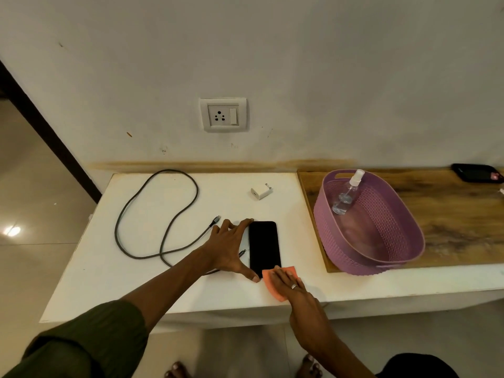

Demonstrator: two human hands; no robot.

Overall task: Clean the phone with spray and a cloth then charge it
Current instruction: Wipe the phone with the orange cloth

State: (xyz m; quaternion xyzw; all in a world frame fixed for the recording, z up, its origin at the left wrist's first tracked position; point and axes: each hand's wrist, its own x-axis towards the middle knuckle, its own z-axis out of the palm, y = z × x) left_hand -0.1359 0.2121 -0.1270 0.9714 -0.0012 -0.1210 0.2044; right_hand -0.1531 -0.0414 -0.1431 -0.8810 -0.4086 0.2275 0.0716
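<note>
A black phone (264, 245) lies screen up on the white table (152, 290). My left hand (231, 249) spans its left side, index finger at the top corner and thumb at the bottom corner, steadying it. My right hand (289, 282) lies flat on an orange cloth (275, 287), pressing it onto the phone's near end. A clear spray bottle (347, 193) leans inside the purple basket (403, 241). A grey charging cable (152, 214) loops on the table to the left. A white charger plug (261, 191) rests behind the phone. The wall socket (223, 114) sits above the table.
The purple basket stands on a wooden board (458, 214) to the right. A dark object (476, 173) lies at the board's far right corner. The table's front edge is close to my right wrist. My bare feet show on the floor below.
</note>
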